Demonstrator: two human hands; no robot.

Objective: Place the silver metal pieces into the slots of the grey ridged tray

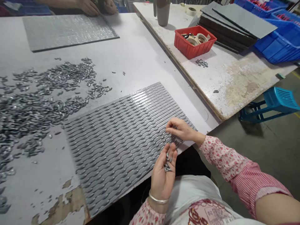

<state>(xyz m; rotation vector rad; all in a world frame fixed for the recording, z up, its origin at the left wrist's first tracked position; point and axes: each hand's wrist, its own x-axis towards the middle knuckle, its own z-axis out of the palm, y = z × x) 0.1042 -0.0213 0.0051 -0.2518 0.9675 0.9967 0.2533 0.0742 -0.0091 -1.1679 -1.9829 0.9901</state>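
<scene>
A grey ridged board (117, 140) lies tilted on the table before me, with rows of small oval pieces set between its wavy strips; the strips run straighter toward its right end. Just past the board's near edge, my left hand (163, 175) is cupped palm up around several small grey pieces (167, 163). My right hand (181, 129) is over the board's right part, thumb and forefinger pinched together; whatever is between the fingertips is too small to make out. Loose grey oval pieces (47, 100) are heaped on the left of the table.
Across the table (138, 47), another person's hands (93, 7) are at a second grey board (67, 31). On the right-hand table stand a red bin (194, 47) with tape rolls, a cup (163, 12) and stacked boards (239, 22). A blue stool (281, 100) stands right.
</scene>
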